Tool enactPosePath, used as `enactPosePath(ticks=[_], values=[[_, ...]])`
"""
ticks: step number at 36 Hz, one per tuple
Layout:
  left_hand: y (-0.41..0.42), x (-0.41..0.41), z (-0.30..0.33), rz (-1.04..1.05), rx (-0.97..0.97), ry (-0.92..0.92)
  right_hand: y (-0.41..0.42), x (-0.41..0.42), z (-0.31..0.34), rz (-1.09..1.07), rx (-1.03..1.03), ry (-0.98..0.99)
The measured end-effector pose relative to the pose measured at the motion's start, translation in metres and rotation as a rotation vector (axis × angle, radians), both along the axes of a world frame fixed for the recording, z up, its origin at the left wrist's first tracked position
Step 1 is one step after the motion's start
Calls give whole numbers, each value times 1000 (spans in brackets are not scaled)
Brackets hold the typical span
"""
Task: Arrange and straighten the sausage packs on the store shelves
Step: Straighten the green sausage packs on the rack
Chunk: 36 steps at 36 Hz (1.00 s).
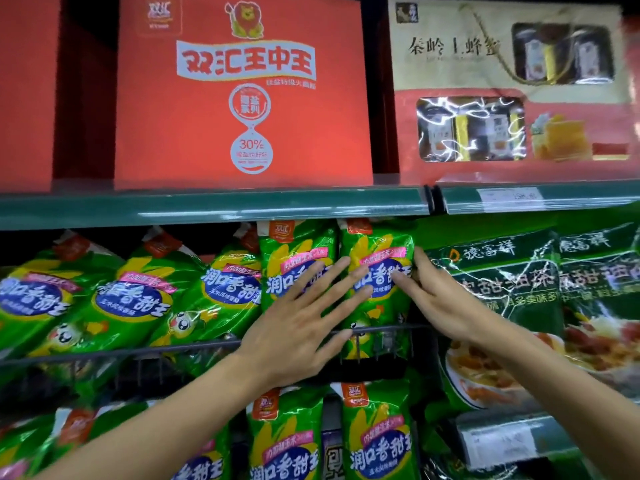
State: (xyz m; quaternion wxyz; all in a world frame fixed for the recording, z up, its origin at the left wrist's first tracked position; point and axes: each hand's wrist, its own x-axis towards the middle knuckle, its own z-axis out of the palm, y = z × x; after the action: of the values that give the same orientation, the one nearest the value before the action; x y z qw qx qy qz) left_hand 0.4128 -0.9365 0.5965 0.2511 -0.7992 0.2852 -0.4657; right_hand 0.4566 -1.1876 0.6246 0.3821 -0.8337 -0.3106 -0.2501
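We note two green sausage packs standing upright side by side at the right end of the middle shelf row, behind a dark wire rail (173, 351): the rightmost pack (379, 258) and its left neighbour (298, 252). Our left hand (298, 327) lies flat across both fronts, fingers straight and spread, fingertips reaching the blue label of the rightmost pack; it grasps nothing. Our right hand (436, 296) is at that pack's right edge, thumb on the front and fingers along its side, seemingly pinching the edge, though the fingers are partly hidden. Left of these, three more packs (135, 289) of the same kind lean to the right, overlapping one another. Below the rail, further green packs (377, 431) stand on the lower shelf. To the right of the rightmost pack, dark green bags (502, 292) with a food picture fill the neighbouring bay. Above the grey-green shelf edge (207, 206) stand a red gift box (194, 133) with a lion emblem and a beige-and-red box (450, 39) with clear windows.
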Motion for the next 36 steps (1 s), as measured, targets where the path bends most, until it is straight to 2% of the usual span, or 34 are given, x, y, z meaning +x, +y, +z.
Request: enactPosePath(ticks=[4,8,18,25,31,36], values=[[0,1,1,-22,-6,-14,0,15,-7,69,134,-22],[0,1,0,-43,-35,-18,8,17,-4,33,196,-28],[-1,7,-2,-53,-88,-33,23,32,10,-106,171,-102],[0,7,-1,-43,-144,-40,36,24,38,-225,86,-234],[4,15,-2,-84,-47,9,22,10,14,-262,21,-70],[4,16,-3,-107,-44,19,16,1,12,-277,9,-90]])
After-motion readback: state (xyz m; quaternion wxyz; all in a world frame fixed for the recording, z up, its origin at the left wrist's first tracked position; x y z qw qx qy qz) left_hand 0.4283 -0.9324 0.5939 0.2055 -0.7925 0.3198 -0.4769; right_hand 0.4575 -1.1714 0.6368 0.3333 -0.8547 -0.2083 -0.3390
